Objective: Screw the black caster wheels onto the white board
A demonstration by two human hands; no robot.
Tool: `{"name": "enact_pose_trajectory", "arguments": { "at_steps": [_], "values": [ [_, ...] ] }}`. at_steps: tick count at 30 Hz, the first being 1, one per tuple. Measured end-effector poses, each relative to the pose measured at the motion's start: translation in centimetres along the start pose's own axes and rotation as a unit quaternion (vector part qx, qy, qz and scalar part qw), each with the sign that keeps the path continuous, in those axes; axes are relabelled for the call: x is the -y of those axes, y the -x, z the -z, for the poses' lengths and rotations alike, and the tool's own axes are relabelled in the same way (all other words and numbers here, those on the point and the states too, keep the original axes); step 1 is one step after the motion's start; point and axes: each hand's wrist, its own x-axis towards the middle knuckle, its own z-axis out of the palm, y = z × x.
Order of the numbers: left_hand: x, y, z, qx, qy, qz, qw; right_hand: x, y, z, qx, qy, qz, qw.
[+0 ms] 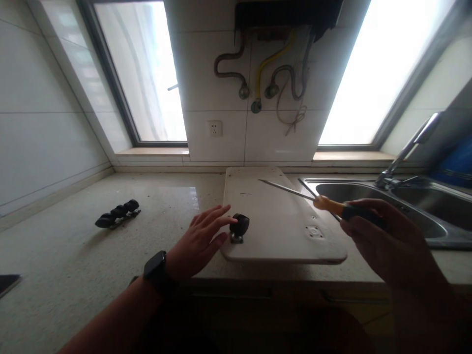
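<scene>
My left hand (201,241), with a black watch (155,265) on the wrist, reaches to a black caster wheel (240,224) at the near left corner of a white panel (273,211). Its fingers are spread; the index fingertip touches the wheel and the thumb is close beside the metal mount. My right hand (383,236) is closed around a screwdriver (328,204) with an orange and black handle. The screwdriver's long shaft points left above the panel, its tip touching nothing. At the panel's near right corner is a square mounting spot (314,232) with small holes.
Several black casters (118,214) stand in a row on the speckled counter (162,196) at left. A steel sink (424,236) with a faucet (398,162) lies to the right. Pipes and valves (256,105) hang on the tiled wall above a socket (214,128).
</scene>
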Motion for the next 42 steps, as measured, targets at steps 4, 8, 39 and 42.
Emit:
{"name": "enact_pose_trajectory", "arguments": {
  "at_steps": [4,8,39,42],
  "values": [
    [0.0,0.1,0.0,0.003,-0.005,-0.033,0.999,0.7,-2.6,-1.1,-0.069,-0.104,0.003,0.992],
    [0.2,0.1,-0.5,0.013,0.027,-0.038,0.999,1.7,-4.3,-2.4,-0.049,-0.188,0.046,0.98],
    [-0.1,0.0,0.7,0.001,-0.155,-0.153,0.976,-1.1,-5.1,-7.0,0.021,-0.22,-0.024,0.975],
    [0.1,-0.1,0.6,-0.001,-0.134,-0.157,0.978,-1.4,-5.0,-7.1,0.025,-0.215,-0.026,0.976]
  ]
}}
